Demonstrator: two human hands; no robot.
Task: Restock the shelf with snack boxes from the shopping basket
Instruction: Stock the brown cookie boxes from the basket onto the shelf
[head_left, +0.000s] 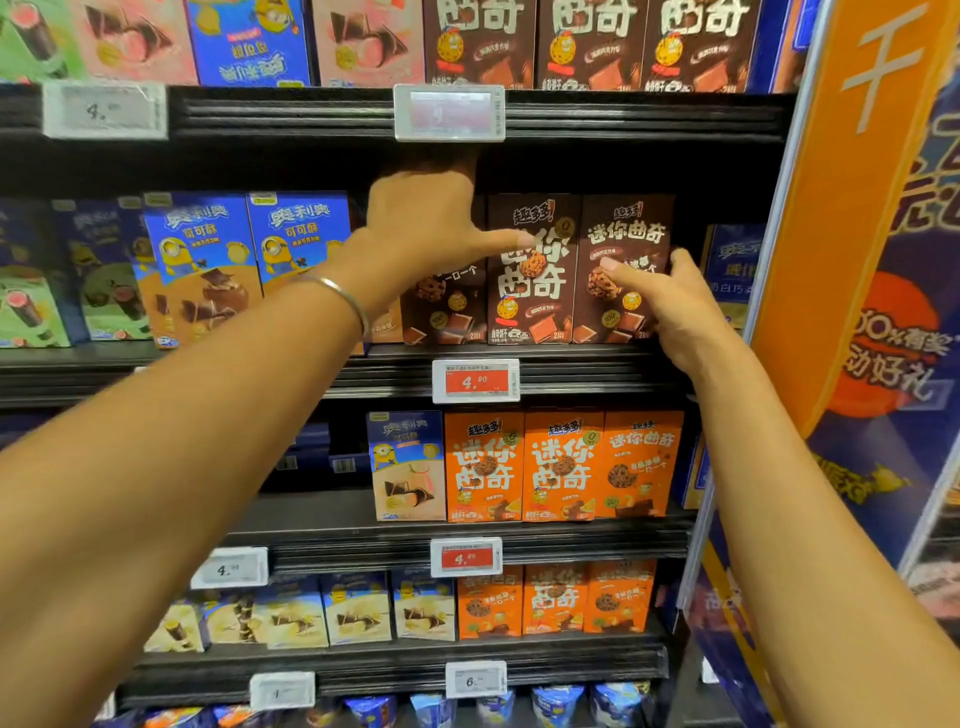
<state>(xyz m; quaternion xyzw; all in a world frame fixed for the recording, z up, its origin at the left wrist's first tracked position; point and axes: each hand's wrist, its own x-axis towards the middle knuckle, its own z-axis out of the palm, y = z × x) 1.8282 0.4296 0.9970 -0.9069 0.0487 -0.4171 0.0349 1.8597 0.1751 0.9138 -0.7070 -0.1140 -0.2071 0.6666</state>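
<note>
Shelf: dark metal store shelf (597, 366), middle tier, on the far side of both arms. Looks to me like the facing-up step, with a snack box going into the row and getting squared off. The shopping basket isn't in shot, so no clue how many are left.
Left hand: the left hand (421, 218) reaches over the left one of the brown cardboard cookie boxes (532, 270), thumb straight out across the middle one. The fingers vanish into the dark gap behind, so I can't tell what that grip is doing.
Right hand: the right hand (670, 306) has its grip clamped on the right-most brown box (626, 234), thumb on the front face, fingers wrapped round the right edge.
Next move: my guess is nudge that box flush with its neighbour and the shelf lip, then let go without tipping it.
Brown count: three in the front row here, upright and touching side by side, the left one half hidden by the wrist. Three more on the tier above.
Orange count: orange cardboard cookie boxes (563, 467), three on the tier below, three again under that.
Blue count: two blue cardboard boxes with a yellow cartoon figure (200, 249), left of the brown row.
Price tag: one red-and-white price tag (475, 382) on the lip just under the brown row.
Bracelet: one thin silver bangle (345, 296) on the left wrist.
</note>
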